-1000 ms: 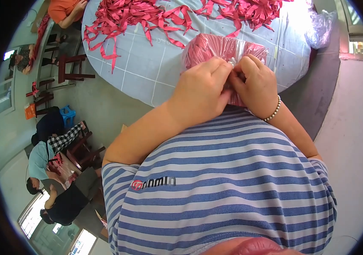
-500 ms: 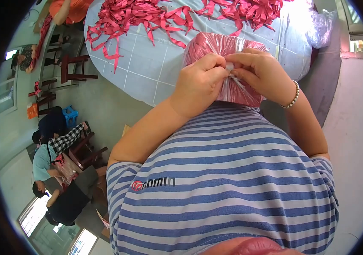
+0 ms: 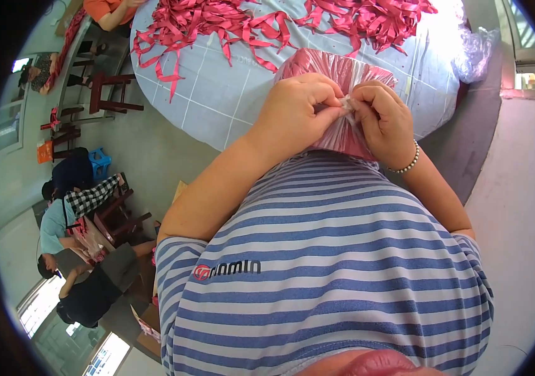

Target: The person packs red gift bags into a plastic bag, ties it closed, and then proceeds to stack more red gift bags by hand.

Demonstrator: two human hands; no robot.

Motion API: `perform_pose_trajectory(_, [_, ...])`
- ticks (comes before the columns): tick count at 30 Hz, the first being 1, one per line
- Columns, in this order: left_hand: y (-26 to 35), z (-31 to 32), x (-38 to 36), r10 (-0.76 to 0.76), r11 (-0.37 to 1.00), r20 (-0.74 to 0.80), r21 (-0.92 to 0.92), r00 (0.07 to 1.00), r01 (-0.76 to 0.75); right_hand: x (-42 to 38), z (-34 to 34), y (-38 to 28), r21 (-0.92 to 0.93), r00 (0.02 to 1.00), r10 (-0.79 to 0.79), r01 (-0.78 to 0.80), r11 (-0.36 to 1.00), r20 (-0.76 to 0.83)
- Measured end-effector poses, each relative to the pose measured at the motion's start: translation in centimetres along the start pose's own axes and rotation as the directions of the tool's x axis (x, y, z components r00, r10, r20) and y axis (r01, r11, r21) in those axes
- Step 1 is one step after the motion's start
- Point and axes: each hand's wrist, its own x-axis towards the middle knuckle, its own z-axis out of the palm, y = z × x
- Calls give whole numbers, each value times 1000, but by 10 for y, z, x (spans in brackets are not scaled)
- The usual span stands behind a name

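Moved since the earlier frame: right hand (image 3: 385, 122), lowered and drawn in toward the body, its beaded bracelet (image 3: 413, 156) now nearer the bundle; gathered neck of film (image 3: 347, 105), shifted slightly to the right; sleeve of a co-worker in orange (image 3: 99, 7), arm brought down.

Item: one bundle (image 3: 308, 64), red, blocky, under clear film with creases running in to the neck. Location: at the near edge of the table, close against the striped shirt (image 3: 343, 250); whether its underside rests on the tabletop cannot be told.

Left hand (image 3: 292, 119): thumb and forefinger closed in a pinch on the neck of film, remaining fingers curled. Right hand: thumb and fingertips bent in on the other side of the same neck, closed on it as far as visible; tips partly hidden. The two hands nearly touch.

Condition: wrapping drawn over the visible faces, film pulled tight and gathered. Outstanding, by judgement: the closure; no finished knot or tie can be made out, and the neck appears finger-held.

Surroundings: table (image 3: 211, 94) with pale checked cover; two heaps of loose red ribbons (image 3: 192, 25), strands trailing between them; crumpled clear plastic (image 3: 476, 55) at the right edge; blue stool (image 3: 99, 161) on the floor, left.
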Motion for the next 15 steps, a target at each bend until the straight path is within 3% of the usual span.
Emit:
perform_pose_trajectory(4, [5,9,0,93,961,-13,263,996,-86,-2,-3,1,29,1000,23,-23,999,6])
perform_pose_trajectory(7, [11,7,3,-131,982,-10,134,991,131,0,-6,2,51,998,-67,66,997,17])
perform_pose_trajectory(10, [13,6,7,-202,979,-1,36,979,202,-1,-6,5,57,992,-123,121,991,39])
perform_pose_trajectory(11, [10,4,7,-129,987,14,98,992,127,-1,-5,6,55,990,-134,132,990,48])
perform_pose_trajectory(13, [5,0,7,15,976,55,217,998,-27,-3,-6,-2,95,998,38,-42,995,50])
perform_pose_trajectory(14, [5,-1,6,1,973,65,230,998,-16,-2,-7,-5,115,991,122,-127,985,53])
perform_pose_trajectory(15, [6,-1,5,-14,970,76,244,997,-5,-1,-8,-5,112,990,103,-114,987,95])
